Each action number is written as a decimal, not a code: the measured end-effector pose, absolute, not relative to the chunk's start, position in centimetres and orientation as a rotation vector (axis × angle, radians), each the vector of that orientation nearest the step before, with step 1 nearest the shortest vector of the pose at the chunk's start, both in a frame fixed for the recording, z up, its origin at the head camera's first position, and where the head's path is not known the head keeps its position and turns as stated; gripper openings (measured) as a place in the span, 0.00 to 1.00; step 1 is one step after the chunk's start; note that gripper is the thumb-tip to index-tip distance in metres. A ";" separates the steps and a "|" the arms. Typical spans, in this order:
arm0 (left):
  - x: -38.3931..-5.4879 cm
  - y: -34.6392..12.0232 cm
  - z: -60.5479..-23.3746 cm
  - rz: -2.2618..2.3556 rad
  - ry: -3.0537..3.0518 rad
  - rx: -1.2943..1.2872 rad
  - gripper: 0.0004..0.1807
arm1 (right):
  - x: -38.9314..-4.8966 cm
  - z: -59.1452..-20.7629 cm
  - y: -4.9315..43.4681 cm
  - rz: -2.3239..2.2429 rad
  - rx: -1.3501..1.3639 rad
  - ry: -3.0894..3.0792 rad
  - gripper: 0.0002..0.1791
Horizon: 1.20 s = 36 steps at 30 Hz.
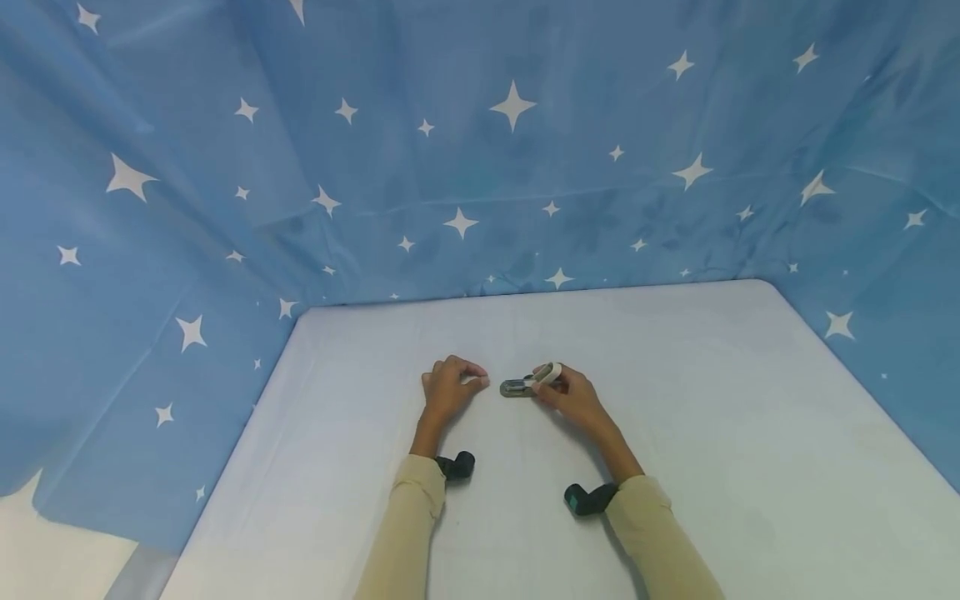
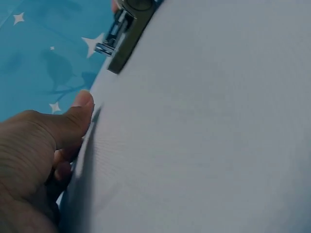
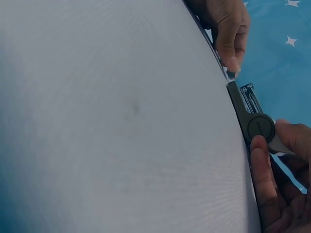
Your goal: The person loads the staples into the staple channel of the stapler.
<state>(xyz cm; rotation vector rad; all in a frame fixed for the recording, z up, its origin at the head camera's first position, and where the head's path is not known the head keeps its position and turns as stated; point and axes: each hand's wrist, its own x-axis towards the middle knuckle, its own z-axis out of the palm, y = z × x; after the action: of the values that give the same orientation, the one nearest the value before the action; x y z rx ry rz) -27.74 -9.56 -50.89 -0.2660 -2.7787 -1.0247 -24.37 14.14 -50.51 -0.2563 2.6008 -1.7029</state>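
Note:
A small stapler (image 1: pixel 516 387) with a grey-green base and a pale top arm stands opened, its top arm swung up and back from the metal staple channel (image 3: pixel 250 99). My right hand (image 1: pixel 577 404) grips it at the hinge end, thumb and fingers on either side of the round pivot. Just left of the stapler's front end is my left hand (image 1: pixel 448 390), thumb and forefinger brought together. At those fingertips the right wrist view has a small dark grey piece (image 3: pixel 231 75), mostly hidden; I cannot tell its kind.
A white-covered table (image 1: pixel 337 500) lies beneath both hands. Blue cloth with white stars (image 1: pixel 465 150) hangs behind it and along both sides. Each wrist carries a dark camera mount, one on the left (image 1: pixel 457 467) and one on the right (image 1: pixel 588 500).

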 end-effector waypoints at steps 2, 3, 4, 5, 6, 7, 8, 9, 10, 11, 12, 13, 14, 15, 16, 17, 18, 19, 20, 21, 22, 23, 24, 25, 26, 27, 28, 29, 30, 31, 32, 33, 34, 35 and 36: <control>-27.7 -9.6 -50.6 -1.097 -2.779 -0.307 0.06 | -24.4 -50.4 14.2 -1.709 -0.281 2.601 0.18; -27.5 -9.6 -50.4 -1.145 -2.783 -0.327 0.06 | -24.4 -50.4 14.2 -1.706 -0.295 2.610 0.19; -27.4 -9.5 -50.2 -1.202 -2.786 -0.349 0.06 | -24.4 -50.4 14.2 -1.698 -0.303 2.616 0.19; -27.2 -9.3 -50.1 -1.255 -2.789 -0.372 0.06 | -24.2 -49.9 14.1 -1.698 -0.307 2.610 0.20; -26.9 -9.1 -49.9 -1.299 -2.792 -0.393 0.06 | -24.1 -49.9 14.2 -1.689 -0.309 2.616 0.20; -26.7 -8.9 -49.8 -1.331 -2.797 -0.407 0.06 | -24.2 -49.9 14.2 -1.680 -0.305 2.624 0.20; -26.5 -8.6 -49.7 -1.361 -2.801 -0.415 0.06 | -24.2 -49.8 14.2 -1.672 -0.308 2.632 0.20; -26.3 -8.3 -49.5 -1.385 -2.803 -0.417 0.06 | -24.3 -49.8 14.2 -1.666 -0.308 2.637 0.20; -26.1 -8.1 -49.5 -1.400 -2.800 -0.423 0.06 | -24.3 -49.7 14.2 -1.660 -0.309 2.641 0.19; -26.0 -7.8 -49.4 -1.404 -2.802 -0.419 0.06 | -24.3 -49.6 14.2 -1.662 -0.315 2.645 0.19; -25.8 -7.6 -49.3 -1.411 -2.800 -0.412 0.06 | -24.6 -50.0 14.3 -1.657 -0.321 2.658 0.19; -25.8 -7.4 -49.3 -1.413 -2.801 -0.403 0.06 | -24.6 -50.0 14.2 -1.655 -0.327 2.663 0.19; -25.7 -7.2 -49.3 -1.417 -2.798 -0.397 0.06 | -24.6 -50.0 14.2 -1.652 -0.332 2.668 0.19; -25.6 -7.0 -49.2 -1.410 -2.797 -0.390 0.06 | -24.6 -50.0 14.2 -1.650 -0.327 2.668 0.19; -25.5 -6.8 -49.2 -1.405 -2.797 -0.377 0.06 | -24.6 -50.0 14.2 -1.645 -0.321 2.670 0.19; -25.4 -6.6 -49.2 -1.393 -2.795 -0.375 0.06 | -24.6 -50.1 14.1 -1.644 -0.321 2.675 0.19; -25.4 -6.4 -49.2 -1.384 -2.789 -0.380 0.06 | -24.5 -50.2 14.1 -1.638 -0.321 2.681 0.19; -25.3 -6.2 -49.1 -1.375 -2.786 -0.381 0.06 | -24.4 -50.2 14.1 -1.641 -0.313 2.683 0.19; -25.2 -6.0 -49.1 -1.362 -2.784 -0.384 0.06 | -24.3 -50.3 14.0 -1.642 -0.306 2.687 0.18; -25.2 -5.8 -49.1 -1.351 -2.782 -0.387 0.07 | -24.3 -50.3 14.0 -1.644 -0.305 2.690 0.18; -25.2 -5.6 -49.1 -1.340 -2.781 -0.391 0.07 | -24.2 -50.4 14.0 -1.647 -0.307 2.694 0.18; -25.2 -5.4 -49.1 -1.328 -2.778 -0.396 0.07 | -24.1 -50.4 14.0 -1.651 -0.307 2.696 0.19; -25.2 -5.2 -49.1 -1.319 -2.778 -0.387 0.07 | -24.1 -50.4 13.9 -1.655 -0.302 2.692 0.18; -25.2 -5.1 -49.2 -1.302 -2.779 -0.377 0.07 | -24.0 -50.5 13.9 -1.659 -0.298 2.692 0.18; -25.3 -5.0 -49.3 -1.279 -2.778 -0.370 0.07 | -24.0 -50.5 13.9 -1.662 -0.307 2.694 0.18; -25.3 -4.9 -49.4 -1.258 -2.776 -0.365 0.07 | -24.0 -50.6 13.9 -1.665 -0.317 2.693 0.19; -25.4 -4.8 -49.5 -1.227 -2.774 -0.362 0.07 | -24.0 -50.6 13.9 -1.671 -0.323 2.691 0.19; -25.4 -4.7 -49.6 -1.192 -2.770 -0.361 0.07 | -23.9 -50.6 13.9 -1.679 -0.334 2.688 0.19; -25.4 -4.6 -49.7 -1.160 -2.768 -0.359 0.07 | -23.9 -50.6 14.0 -1.689 -0.352 2.684 0.19; -25.5 -4.5 -49.8 -1.131 -2.765 -0.363 0.08 | -23.9 -50.6 14.0 -1.702 -0.370 2.677 0.19; -25.5 -4.4 -49.9 -1.100 -2.761 -0.369 0.08 | -23.9 -50.6 14.0 -1.704 -0.382 2.676 0.18; -25.5 -4.3 -49.9 -1.074 -2.755 -0.377 0.08 | -23.9 -50.6 14.1 -1.710 -0.380 2.678 0.18; -25.5 -4.2 -49.8 -1.055 -2.748 -0.387 0.08 | -24.0 -50.6 14.2 -1.717 -0.373 2.678 0.18; -25.4 -4.1 -49.8 -1.042 -2.744 -0.393 0.08 | -24.0 -50.7 14.3 -1.717 -0.365 2.684 0.18; -25.4 -3.9 -49.8 -1.036 -2.740 -0.398 0.08 | -24.1 -50.7 14.3 -1.711 -0.356 2.694 0.18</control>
<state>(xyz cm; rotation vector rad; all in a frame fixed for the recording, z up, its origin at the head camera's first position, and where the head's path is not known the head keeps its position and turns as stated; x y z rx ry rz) -25.42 -3.93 -49.76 -0.3981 -2.7395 -1.0357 -24.10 14.32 -50.66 -0.3560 2.6938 -1.7110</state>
